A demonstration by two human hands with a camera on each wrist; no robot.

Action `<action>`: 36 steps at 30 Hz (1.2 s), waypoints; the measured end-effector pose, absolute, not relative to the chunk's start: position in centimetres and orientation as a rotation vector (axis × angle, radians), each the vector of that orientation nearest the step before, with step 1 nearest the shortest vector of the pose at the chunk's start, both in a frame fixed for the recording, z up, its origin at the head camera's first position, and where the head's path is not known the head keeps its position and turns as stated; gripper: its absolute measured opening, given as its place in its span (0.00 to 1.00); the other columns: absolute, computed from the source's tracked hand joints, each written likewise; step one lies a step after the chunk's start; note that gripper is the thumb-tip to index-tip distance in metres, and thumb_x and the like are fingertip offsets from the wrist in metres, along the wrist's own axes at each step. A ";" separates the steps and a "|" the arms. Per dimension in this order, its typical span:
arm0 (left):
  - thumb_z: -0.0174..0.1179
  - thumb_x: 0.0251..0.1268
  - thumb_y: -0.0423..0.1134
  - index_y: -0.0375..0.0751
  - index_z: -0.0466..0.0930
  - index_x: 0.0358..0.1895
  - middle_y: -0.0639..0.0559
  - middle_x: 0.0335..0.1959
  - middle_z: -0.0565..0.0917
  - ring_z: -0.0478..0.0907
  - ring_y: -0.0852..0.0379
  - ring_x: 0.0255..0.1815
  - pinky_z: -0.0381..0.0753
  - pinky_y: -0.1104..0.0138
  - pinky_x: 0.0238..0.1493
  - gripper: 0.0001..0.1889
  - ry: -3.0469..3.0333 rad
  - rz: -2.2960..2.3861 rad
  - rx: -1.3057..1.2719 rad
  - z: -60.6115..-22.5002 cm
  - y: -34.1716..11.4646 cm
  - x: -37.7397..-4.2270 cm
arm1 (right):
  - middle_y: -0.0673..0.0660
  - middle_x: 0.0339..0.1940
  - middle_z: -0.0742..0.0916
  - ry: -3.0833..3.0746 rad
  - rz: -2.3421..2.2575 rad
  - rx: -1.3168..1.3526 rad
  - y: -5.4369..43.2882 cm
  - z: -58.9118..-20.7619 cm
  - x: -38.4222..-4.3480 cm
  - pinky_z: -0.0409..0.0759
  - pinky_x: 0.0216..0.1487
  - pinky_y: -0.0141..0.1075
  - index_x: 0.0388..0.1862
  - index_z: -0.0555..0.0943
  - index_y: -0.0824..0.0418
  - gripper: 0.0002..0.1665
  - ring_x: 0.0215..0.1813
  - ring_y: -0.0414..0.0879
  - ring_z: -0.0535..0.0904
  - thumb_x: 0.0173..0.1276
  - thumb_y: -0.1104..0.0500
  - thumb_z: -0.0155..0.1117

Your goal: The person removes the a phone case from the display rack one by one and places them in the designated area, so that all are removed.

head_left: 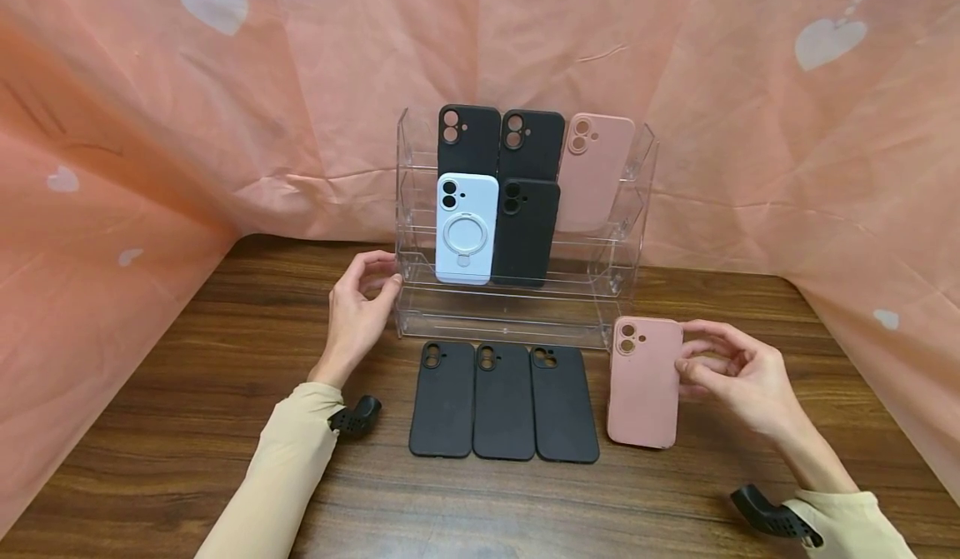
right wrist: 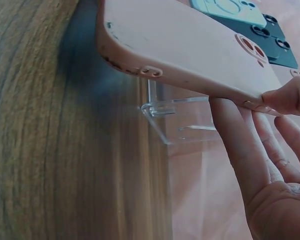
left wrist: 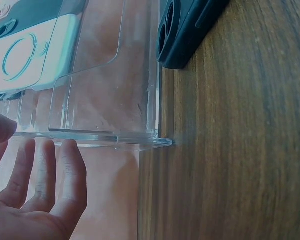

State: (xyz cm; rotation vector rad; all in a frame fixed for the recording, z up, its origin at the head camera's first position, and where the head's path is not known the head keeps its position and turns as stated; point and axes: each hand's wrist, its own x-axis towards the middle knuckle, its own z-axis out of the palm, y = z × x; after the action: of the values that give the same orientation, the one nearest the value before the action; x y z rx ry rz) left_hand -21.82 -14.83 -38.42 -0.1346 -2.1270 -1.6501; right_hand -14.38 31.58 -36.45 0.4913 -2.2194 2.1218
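Observation:
My right hand (head_left: 738,371) pinches a pink phone case (head_left: 645,384) by its right edge, thumb in front and fingers behind. In the right wrist view the pink case (right wrist: 190,45) is tilted and raised over the wood. My left hand (head_left: 360,309) is at the left side of a clear acrylic tiered stand (head_left: 510,326), its thumb and fingertips against the side panel (left wrist: 105,135). On the stand's tiers lean a white case with a ring (head_left: 466,234), a black case (head_left: 527,230) beside it, two more black cases (head_left: 468,138) above, and a pink case (head_left: 596,172) at upper right.
Three black phone cases (head_left: 504,401) lie side by side on the wooden table (head_left: 225,442) in front of the stand. Pink cloth (head_left: 337,84) with white hearts hangs behind and along both sides. Black camera mounts (head_left: 356,416) sit at both wrists.

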 end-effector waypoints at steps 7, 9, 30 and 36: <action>0.63 0.69 0.29 0.39 0.80 0.57 0.39 0.53 0.86 0.86 0.44 0.48 0.79 0.82 0.33 0.15 -2.146 -1.654 -0.089 -38.3 -14.6 -21.9 | 0.50 0.39 0.91 -2.279 2.099 0.486 31.7 -37.1 -14.3 0.90 0.33 0.45 0.60 0.81 0.59 0.31 0.38 0.40 0.91 0.63 0.83 0.60; 0.63 0.69 0.29 0.39 0.81 0.56 0.39 0.52 0.86 0.86 0.45 0.47 0.79 0.82 0.34 0.14 -2.145 -1.652 -0.097 -38.3 -14.6 -21.9 | 0.50 0.38 0.91 -2.290 2.098 0.480 31.7 -37.3 -14.3 0.90 0.33 0.45 0.60 0.81 0.58 0.31 0.38 0.40 0.91 0.64 0.83 0.61; 0.64 0.69 0.31 0.42 0.81 0.56 0.42 0.52 0.87 0.86 0.47 0.46 0.81 0.81 0.32 0.15 -2.132 -1.663 -0.109 -38.3 -14.7 -21.8 | 0.46 0.37 0.91 -2.466 1.909 0.376 31.2 -38.4 -14.2 0.90 0.33 0.40 0.60 0.80 0.57 0.26 0.36 0.37 0.89 0.66 0.76 0.66; 0.62 0.69 0.27 0.35 0.80 0.56 0.37 0.52 0.86 0.86 0.42 0.47 0.80 0.82 0.32 0.14 -2.151 -1.662 -0.083 -37.0 -14.1 -20.9 | 0.48 0.36 0.91 -2.433 1.964 0.373 31.2 -38.9 -14.2 0.90 0.32 0.39 0.60 0.79 0.57 0.26 0.35 0.38 0.89 0.66 0.77 0.65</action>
State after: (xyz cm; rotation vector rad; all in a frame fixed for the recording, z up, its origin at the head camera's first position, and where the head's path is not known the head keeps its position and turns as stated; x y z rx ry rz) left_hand -20.85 -14.09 -36.95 -0.0825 -2.1506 -1.6615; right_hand -14.16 31.18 -38.90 0.3731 -2.4330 1.9643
